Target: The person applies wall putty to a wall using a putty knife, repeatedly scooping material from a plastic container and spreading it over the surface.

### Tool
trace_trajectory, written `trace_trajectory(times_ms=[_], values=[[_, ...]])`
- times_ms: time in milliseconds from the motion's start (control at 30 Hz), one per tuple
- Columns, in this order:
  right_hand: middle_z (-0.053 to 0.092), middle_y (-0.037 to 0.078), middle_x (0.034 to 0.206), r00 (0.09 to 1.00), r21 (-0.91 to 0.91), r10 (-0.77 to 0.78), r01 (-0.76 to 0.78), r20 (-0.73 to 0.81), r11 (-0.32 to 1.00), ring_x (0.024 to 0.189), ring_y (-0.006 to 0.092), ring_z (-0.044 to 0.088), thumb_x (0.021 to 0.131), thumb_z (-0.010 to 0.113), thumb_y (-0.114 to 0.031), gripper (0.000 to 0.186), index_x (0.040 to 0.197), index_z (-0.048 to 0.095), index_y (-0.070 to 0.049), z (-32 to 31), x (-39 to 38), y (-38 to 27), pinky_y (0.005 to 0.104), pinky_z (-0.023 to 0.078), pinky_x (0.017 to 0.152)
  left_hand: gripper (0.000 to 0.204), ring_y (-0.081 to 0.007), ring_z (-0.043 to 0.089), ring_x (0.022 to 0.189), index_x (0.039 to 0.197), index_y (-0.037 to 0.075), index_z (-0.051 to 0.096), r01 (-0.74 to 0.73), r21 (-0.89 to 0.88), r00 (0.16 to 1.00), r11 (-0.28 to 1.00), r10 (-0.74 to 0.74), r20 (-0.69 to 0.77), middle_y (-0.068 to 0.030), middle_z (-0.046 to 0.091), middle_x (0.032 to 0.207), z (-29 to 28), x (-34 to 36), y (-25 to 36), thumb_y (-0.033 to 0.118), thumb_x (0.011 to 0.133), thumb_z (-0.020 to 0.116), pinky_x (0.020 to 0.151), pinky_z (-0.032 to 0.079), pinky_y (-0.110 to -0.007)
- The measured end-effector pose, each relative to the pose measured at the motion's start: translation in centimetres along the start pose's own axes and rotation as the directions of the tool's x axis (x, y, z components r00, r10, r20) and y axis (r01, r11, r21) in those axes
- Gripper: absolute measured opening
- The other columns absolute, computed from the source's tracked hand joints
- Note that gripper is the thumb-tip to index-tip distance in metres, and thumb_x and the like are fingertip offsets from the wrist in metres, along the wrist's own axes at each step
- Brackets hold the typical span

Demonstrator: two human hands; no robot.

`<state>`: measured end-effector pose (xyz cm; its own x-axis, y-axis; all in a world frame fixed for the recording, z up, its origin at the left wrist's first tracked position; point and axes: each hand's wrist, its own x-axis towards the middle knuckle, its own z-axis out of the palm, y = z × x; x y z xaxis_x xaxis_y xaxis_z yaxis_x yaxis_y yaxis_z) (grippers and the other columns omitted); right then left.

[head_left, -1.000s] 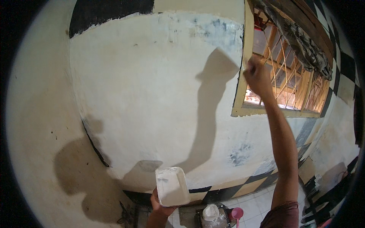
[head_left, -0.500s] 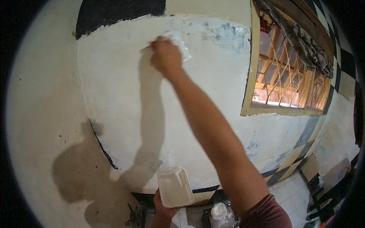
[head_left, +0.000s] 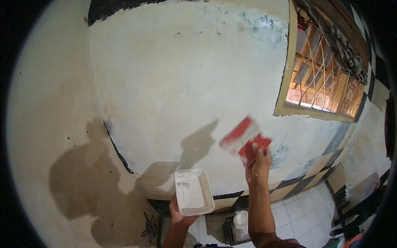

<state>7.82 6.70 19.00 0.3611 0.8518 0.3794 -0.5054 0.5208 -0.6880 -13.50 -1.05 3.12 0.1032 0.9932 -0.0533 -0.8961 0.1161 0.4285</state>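
Observation:
My right hand grips a red putty spreader, a flat wide blade streaked with white. It is raised in front of the wall below the window and slightly blurred by motion; I cannot tell whether the blade touches the wall. At the lower middle, my left hand holds a white rectangular tub from below, its opening toward me. White putty lies inside it. The wall ahead is coated whitish, with a bluish-grey patch near the top right.
A barred window with a yellow frame and dark bunched cloth is at the right. Below stands a dark stand with a white bag-like item on it. White floor tiles show at the lower right, with dark cloth hanging beyond.
My right hand has come down and rightward from high on the wall, bringing the spreader away from the upper area. The tub stays in my left hand, and the view has shifted downward.

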Motion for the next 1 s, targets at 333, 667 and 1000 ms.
trace_trajectory(times_ms=[333,667,1000], values=[[0.069,0.008,0.092,0.800,-0.380,0.600,-0.556,-0.005,0.739,0.074,0.0111,0.063,0.091,0.063,-0.008,0.018,0.105,0.066,0.003,-6.0,-7.9,5.8,0.0229,0.049,0.057,0.058,-0.0310,0.058,0.118,0.130,0.012,0.055,-0.100,0.199,0.978,0.975,0.060,0.199,-0.0090,0.060,0.128,-0.9,0.9,-0.3,0.052,0.089,0.049,0.098,0.046,-0.055],[0.069,0.010,0.084,0.765,-0.768,0.635,-0.339,0.112,0.544,0.073,0.0110,0.061,0.090,0.063,-0.014,0.025,0.102,0.066,0.007,-3.9,-7.5,2.9,0.0296,0.051,0.065,0.055,-0.0302,0.058,0.118,0.135,0.010,0.052,0.231,-0.155,0.961,0.961,-0.200,0.190,-0.0098,0.059,0.128,0.2,1.5,-0.5,0.046,0.094,0.043,0.099,0.046,-0.053],[0.068,0.010,0.078,0.763,-0.843,0.630,-0.237,0.146,0.482,0.065,0.0113,0.060,0.086,0.065,-0.016,0.027,0.100,0.067,0.007,-5.2,-6.6,4.3,0.0299,0.049,0.059,0.052,-0.0290,0.057,0.119,0.138,0.009,0.048,0.250,-0.196,0.939,0.948,-0.188,0.287,-0.0106,0.057,0.133,1.2,1.9,-1.4,0.041,0.098,0.043,0.100,0.046,-0.049]])
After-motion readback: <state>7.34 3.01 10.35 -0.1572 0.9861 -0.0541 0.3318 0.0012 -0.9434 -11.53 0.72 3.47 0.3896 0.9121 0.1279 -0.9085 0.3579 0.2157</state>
